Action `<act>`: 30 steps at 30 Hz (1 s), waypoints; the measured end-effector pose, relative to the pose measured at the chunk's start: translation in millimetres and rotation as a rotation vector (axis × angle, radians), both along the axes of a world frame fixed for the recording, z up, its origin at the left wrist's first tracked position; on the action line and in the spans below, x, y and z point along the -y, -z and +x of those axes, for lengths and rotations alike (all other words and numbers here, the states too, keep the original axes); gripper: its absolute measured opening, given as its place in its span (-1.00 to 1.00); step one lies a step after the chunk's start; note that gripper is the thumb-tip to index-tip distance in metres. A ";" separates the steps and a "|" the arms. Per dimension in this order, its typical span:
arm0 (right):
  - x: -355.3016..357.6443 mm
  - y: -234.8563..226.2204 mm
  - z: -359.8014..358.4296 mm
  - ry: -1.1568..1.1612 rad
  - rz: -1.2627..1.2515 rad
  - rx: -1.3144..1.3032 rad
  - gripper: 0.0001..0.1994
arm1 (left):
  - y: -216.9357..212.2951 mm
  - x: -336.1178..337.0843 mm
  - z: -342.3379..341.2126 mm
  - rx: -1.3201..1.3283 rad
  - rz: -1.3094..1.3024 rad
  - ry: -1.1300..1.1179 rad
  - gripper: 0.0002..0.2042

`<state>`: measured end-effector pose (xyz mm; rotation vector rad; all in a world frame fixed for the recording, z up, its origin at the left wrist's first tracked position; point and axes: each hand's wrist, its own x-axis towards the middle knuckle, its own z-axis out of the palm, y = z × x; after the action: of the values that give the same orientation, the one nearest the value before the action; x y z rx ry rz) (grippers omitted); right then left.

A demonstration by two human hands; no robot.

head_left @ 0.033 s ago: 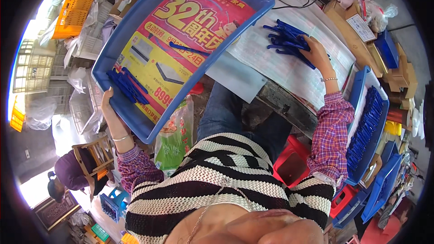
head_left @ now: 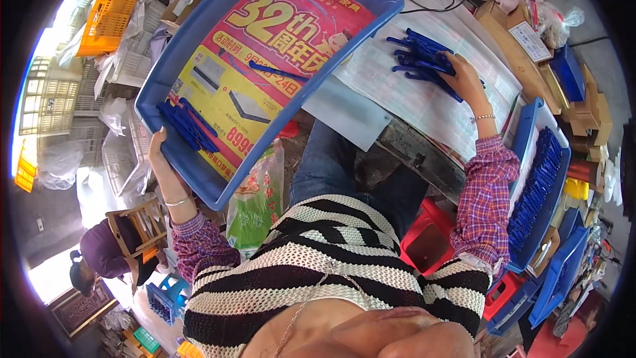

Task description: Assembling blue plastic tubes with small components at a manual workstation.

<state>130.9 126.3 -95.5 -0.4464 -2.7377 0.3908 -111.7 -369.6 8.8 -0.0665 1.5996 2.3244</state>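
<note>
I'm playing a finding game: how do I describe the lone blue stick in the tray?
Find the big blue tray held by the left hand. On the red and yellow paper lining it, near the middle, lies a thin blue stick. It is alone, while the tray's other sticks bunch near that hand.

At 11 o'clock, the blue tray (head_left: 197, 43) looks like smooth, semi-matt plastic, lined with a sleek printed paper sheet (head_left: 265, 89). The slim blue pieces (head_left: 414, 50) at 1 o'clock have a glossy, plastic-like surface. Matt brown cardboard boxes (head_left: 586, 103) sit toward 2 o'clock; the red stool (head_left: 427, 242) at 4 is smooth plastic. Rough, open knit forms the striped top (head_left: 331, 235) at 6; the chair (head_left: 136, 242) at 8 is wood.
</note>
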 end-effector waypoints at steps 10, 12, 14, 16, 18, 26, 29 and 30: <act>31.7 -4.7 1.1 -0.022 0.076 -0.032 -0.54 | 10.0 21.3 -25.0 0.069 -0.035 -0.045 -0.73; 33.0 -0.6 3.4 -0.023 0.114 -0.023 -0.53 | 6.3 17.4 -23.1 0.074 0.019 0.021 -0.75; 32.9 3.6 4.1 -0.011 0.142 -0.009 -0.53 | 9.0 14.9 -23.1 0.086 0.038 -0.015 -0.76; 33.4 7.2 4.1 -0.021 0.145 -0.014 -0.54 | 13.5 14.2 -22.9 0.104 0.074 0.005 -0.76; 35.0 8.7 2.2 0.015 0.152 -0.006 -0.55 | 7.0 15.8 -23.0 0.123 0.087 0.042 -0.76; 25.4 23.3 -0.9 0.009 0.088 0.039 -0.45 | 3.0 20.0 -18.7 0.118 0.149 0.097 -0.58; 17.5 29.8 -2.6 -0.010 0.074 0.007 -0.43 | 18.6 15.8 -25.7 0.044 0.287 0.086 -0.47; 21.4 24.8 -7.1 -0.059 0.050 -0.022 -0.44 | 21.4 15.9 -28.3 0.011 0.341 0.098 -0.44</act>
<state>123.8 104.9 -120.3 -0.3472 -2.7372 0.3393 -140.0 -385.5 -12.6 0.0756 1.1527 2.4764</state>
